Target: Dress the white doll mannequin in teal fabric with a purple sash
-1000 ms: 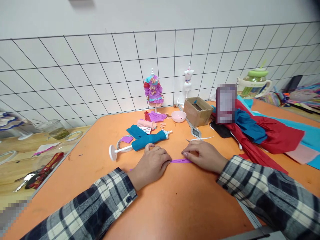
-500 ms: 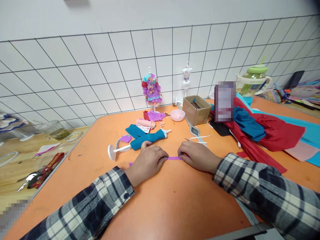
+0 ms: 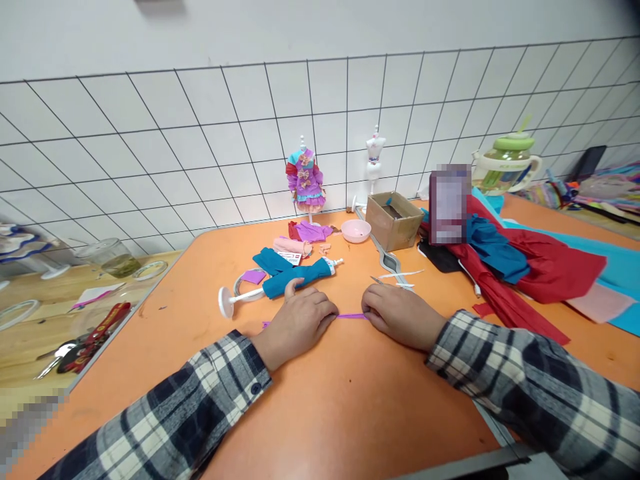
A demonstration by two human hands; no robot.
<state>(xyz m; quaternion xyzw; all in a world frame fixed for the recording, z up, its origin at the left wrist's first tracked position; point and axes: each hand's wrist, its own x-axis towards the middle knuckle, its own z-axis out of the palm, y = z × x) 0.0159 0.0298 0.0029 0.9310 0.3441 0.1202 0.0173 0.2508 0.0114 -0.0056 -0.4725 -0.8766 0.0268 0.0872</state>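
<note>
A narrow purple fabric strip [image 3: 352,316] runs between my two hands, low over the orange tabletop. My left hand [image 3: 299,325] is closed on its left part, fingertips pressed together; a purple end pokes out beyond the wrist. My right hand [image 3: 400,316] pinches the other part, and its fingers hide that end. Just behind my left hand lies a small white dress form [image 3: 241,297], on its side and wrapped in teal fabric [image 3: 295,277]. A small purple fabric piece [image 3: 254,276] rests beside it.
At the back stand a dressed mini mannequin [image 3: 306,180], a bare white one [image 3: 374,160], a pink bowl [image 3: 356,231] and a cardboard box [image 3: 394,220]. To the right are a propped phone [image 3: 449,207], red fabric [image 3: 555,263] and a green-lidded jug [image 3: 510,163]. Keys [image 3: 55,360] lie left.
The purple strip between my hands looks thinner and slightly more drawn out. Both hands keep their grip, with hardly any shift; the view has moved a little.
</note>
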